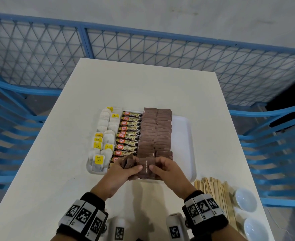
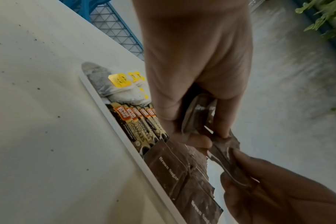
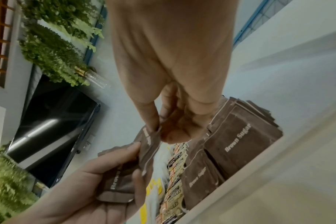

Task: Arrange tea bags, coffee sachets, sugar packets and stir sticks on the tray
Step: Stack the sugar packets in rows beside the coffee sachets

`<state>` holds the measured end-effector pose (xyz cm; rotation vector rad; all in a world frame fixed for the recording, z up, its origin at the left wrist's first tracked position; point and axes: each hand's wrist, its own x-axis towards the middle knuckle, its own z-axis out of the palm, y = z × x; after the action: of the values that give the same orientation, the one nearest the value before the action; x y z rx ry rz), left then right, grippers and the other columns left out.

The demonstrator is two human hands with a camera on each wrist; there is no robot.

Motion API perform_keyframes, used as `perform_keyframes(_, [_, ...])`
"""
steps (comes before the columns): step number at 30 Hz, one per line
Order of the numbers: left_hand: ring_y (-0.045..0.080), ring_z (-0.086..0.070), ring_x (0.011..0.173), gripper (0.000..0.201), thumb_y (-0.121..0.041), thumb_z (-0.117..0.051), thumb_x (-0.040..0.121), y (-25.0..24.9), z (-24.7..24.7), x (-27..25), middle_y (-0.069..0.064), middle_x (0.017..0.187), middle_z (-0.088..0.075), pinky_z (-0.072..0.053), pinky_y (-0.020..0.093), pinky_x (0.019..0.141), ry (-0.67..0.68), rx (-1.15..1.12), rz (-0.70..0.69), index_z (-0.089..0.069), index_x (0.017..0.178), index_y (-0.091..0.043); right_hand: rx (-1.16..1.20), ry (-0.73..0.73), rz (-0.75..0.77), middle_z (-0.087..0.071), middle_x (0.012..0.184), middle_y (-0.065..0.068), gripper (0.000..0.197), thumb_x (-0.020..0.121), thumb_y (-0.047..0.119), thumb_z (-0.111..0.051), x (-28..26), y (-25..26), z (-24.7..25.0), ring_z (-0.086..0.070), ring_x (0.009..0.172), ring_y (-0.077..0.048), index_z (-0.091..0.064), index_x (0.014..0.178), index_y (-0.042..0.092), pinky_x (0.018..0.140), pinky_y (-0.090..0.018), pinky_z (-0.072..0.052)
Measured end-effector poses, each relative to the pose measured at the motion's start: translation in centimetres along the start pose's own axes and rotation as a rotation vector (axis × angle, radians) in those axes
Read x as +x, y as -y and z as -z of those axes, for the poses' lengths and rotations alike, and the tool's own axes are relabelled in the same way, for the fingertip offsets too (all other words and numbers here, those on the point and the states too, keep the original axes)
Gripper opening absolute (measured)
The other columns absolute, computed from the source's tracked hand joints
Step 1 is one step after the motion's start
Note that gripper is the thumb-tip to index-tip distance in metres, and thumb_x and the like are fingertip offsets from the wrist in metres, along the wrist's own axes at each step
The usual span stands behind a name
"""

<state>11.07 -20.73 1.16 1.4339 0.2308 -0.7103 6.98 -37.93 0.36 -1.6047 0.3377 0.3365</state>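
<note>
A white tray (image 1: pixel 183 129) holds tea bags (image 1: pixel 105 134) on its left, a column of coffee sachets (image 1: pixel 128 134) and two columns of brown sugar packets (image 1: pixel 155 131). Both hands meet over the tray's near edge. My left hand (image 1: pixel 131 166) grips a small bundle of sugar packets (image 3: pixel 119 181). Thumb and fingers of my right hand (image 1: pixel 158 165) pinch the front packet (image 1: pixel 146 168) of that bundle, which the left thumb also touches. The stir sticks (image 1: pixel 216 193) lie in a loose pile on the table, right of the tray's near corner.
Two white bowls (image 1: pixel 245 200) stand at the table's near right, beside the sticks. The tray's right strip is bare white. A blue mesh fence (image 1: pixel 143 47) surrounds the white table (image 1: pixel 125 87).
</note>
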Motion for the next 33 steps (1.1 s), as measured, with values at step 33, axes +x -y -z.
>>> perform_keyframes(33, [0.024,-0.069,0.082,0.025,0.008,-0.048,0.09,0.2,1.7,-0.5,0.013,0.096,-0.071,-0.059,0.033,0.07,0.058,-0.094,0.096,-0.063,0.106,-0.002,-0.962,-0.243,0.315,-0.049,0.111,-0.003,0.045,0.076,0.028,-0.072,0.4,-3.7,2.6,-0.045,0.098,-0.018,-0.052,0.114,0.016,0.086,-0.026,-0.041])
